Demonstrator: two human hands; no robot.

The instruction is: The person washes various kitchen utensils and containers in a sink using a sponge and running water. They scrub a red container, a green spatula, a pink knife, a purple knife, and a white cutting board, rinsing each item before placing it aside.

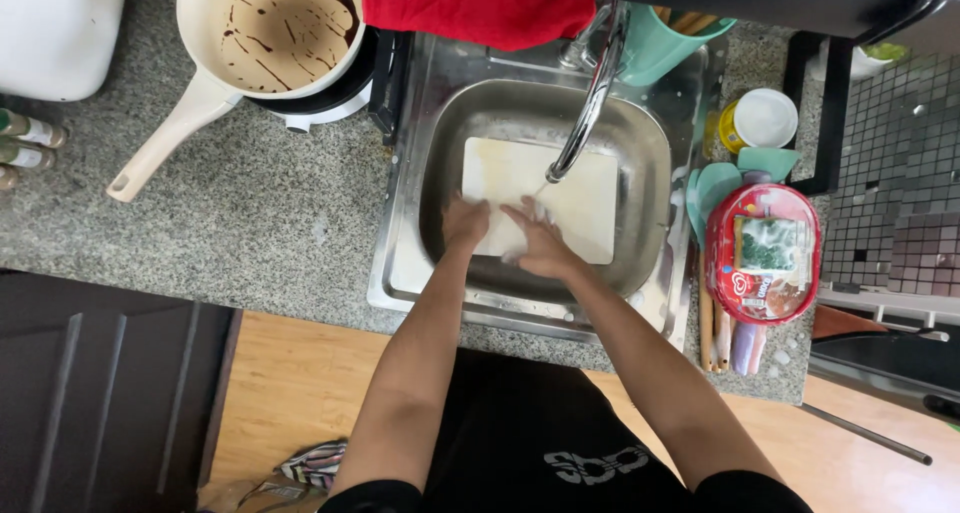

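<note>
Both hands flat on cutting board (pixel 540 198) in sink (pixel 650 143)

Speckled granite counter (pixel 250 223) above a wooden floor (pixel 300 383), mosaic-tiled wall (pixel 900 173).

Both soapy hands (pixel 505 235) on cutting board (pixel 580 198) in sink (pixel 650 163)

My hands work inside the sink (pixel 655 163), boxed in by its steel walls. The white cutting board (pixel 580 198) fills most of the basin floor, leaving only narrow strips around it. The faucet (pixel 590 103) arches over the board's middle from the far side, blocking passage above. On the left, the desk (pixel 250 233) lies open nearer than the stained pan (pixel 270 28). Right of the sink, a red-lidded tub (pixel 762 253) and utensils crowd the desk.
</note>
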